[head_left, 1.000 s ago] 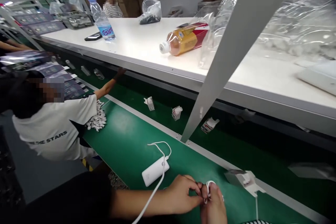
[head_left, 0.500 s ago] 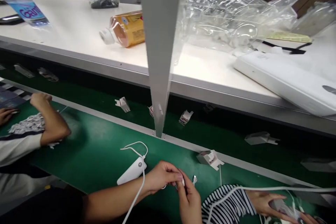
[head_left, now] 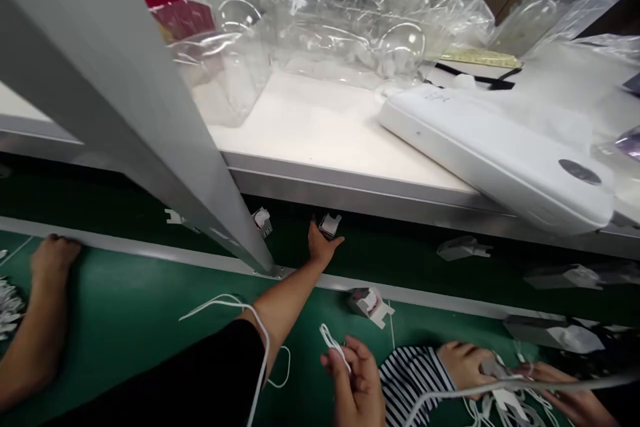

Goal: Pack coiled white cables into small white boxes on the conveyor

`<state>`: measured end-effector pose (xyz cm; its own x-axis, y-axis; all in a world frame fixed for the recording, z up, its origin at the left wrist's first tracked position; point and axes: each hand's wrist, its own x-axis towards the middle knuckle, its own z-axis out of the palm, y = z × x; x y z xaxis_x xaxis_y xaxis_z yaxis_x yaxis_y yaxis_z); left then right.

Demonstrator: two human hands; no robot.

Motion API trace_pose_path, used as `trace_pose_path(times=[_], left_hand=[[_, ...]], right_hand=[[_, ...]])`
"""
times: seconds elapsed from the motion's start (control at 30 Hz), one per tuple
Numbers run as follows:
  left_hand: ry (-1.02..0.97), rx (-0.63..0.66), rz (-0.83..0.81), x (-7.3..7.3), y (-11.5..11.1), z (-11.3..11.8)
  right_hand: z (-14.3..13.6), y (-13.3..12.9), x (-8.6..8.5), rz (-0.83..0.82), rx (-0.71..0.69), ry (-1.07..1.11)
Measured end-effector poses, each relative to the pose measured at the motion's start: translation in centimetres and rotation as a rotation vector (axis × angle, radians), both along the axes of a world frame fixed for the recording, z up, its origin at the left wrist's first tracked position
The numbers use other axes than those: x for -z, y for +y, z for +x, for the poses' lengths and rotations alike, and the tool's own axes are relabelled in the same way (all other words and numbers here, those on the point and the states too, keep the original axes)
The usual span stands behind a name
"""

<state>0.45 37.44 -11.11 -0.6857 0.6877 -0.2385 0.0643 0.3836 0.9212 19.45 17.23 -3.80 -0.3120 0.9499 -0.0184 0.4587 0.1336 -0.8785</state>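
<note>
My left hand (head_left: 321, 244) reaches forward over the dark green strip beneath the shelf. Its thumb and a finger are spread on either side of a small open-flapped box (head_left: 330, 225); whether they touch it I cannot tell. Low in the view, my right hand (head_left: 356, 373) is closed on a folded white cable (head_left: 334, 341), whose loop sticks up past the fingertips. Another white cord (head_left: 260, 330) hangs across my left forearm. A second small box (head_left: 371, 303) with its flap up stands on the green table, just beyond my right hand.
Overhead, the white shelf (head_left: 310, 120) carries clear plastic packaging (head_left: 345, 40) and a large white device (head_left: 480, 140). A grey post (head_left: 165, 127) slants down at left. At right, a co-worker's hands (head_left: 465, 367) handle cables. Another person's arm (head_left: 43, 320) rests at left.
My hands have parted: the left went forward to the small box, while the right keeps the white cable. My view has swung right, and the white power bank and bottles are no longer seen.
</note>
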Motion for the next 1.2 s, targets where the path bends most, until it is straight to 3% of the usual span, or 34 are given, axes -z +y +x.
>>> trace_pose_path(times=[0.1, 0.2, 0.33, 0.43, 0.5, 0.6, 0.67, 0.73, 0.87, 0.93, 1.0, 1.1, 1.2], left_hand=[[0.044, 0.107, 0.057, 1.0, 0.7, -0.2], [0.085, 0.310, 0.174, 0.3, -2.9, -0.3], [0.144, 0.567, 0.335, -3.3, -10.9, -0.1], [0.351, 0.694, 0.461, -6.6, -16.3, 0.2], [0.513, 0.756, 0.480, -8.2, -18.9, 0.4], [0.646, 0.764, 0.423, -9.5, -21.5, 0.6], [0.687, 0.742, 0.393, -9.8, -22.5, 0.8], [0.700, 0.738, 0.366, -10.1, -23.2, 1.0], [0.683, 0.788, 0.304, -10.9, -24.0, 1.3], [0.669, 0.807, 0.295, -11.4, -24.5, 1.5], [0.676, 0.812, 0.301, -11.6, -25.0, 1.9], [0.723, 0.823, 0.343, -11.3, -25.8, 2.7], [0.722, 0.826, 0.423, -10.7, -26.2, 3.2]], right_hand=[[0.1, 0.2, -1.1, -0.081, 0.095, 0.048], [1.0, 1.2, -3.0, -0.020, 0.111, -0.011], [1.6, 2.7, -6.0, 0.153, 0.047, -0.129], [0.4, 2.4, -7.1, 0.230, -0.093, -0.207], [-0.7, 1.2, -7.0, 0.272, -0.164, -0.260], [-0.7, -0.6, -5.6, 0.294, -0.221, -0.294], [1.8, -0.3, -4.7, 0.301, -0.158, -0.257], [6.9, 2.2, -4.3, 0.320, -0.012, -0.186], [20.7, 11.5, -4.0, 0.320, 0.089, -0.156], [26.5, 15.9, -2.7, 0.178, -0.011, -0.237], [30.5, 18.9, -0.6, 0.075, -0.092, -0.315], [33.0, 20.3, 1.9, 0.103, -0.260, -0.448], [31.0, 18.4, 0.8, 0.113, -0.323, -0.485]])
